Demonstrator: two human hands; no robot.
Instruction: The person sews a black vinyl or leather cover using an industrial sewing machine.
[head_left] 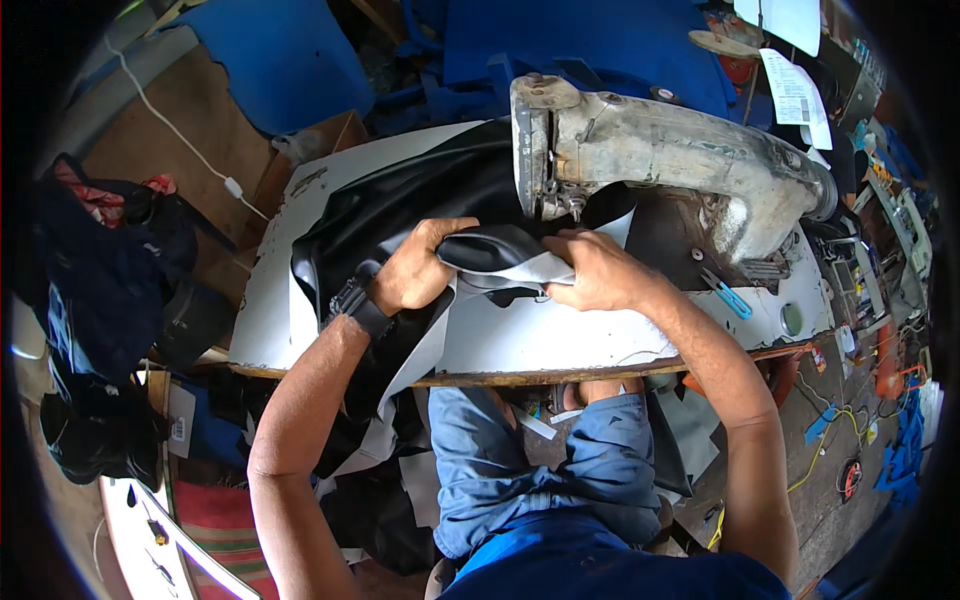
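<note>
A large piece of black faux leather [425, 185] with a pale backing lies across the white table, partly behind and under the head of an old sewing machine [640, 140]. My left hand [415, 268], with a black watch on the wrist, is closed on the left end of a folded part of it. On the right end of the same fold, my right hand [600, 270] grips close to the needle area. Between both hands the fold bulges up and shows its pale underside. One strip of the material hangs over the table's front edge.
Blue-handled snips [728, 293] and a small round green object [791, 319] lie on the table [560, 335] at right. Dark clothes and a bag [190, 320] hang at left. Cables and tools clutter the floor at right. Blue sheets [590, 40] stand behind.
</note>
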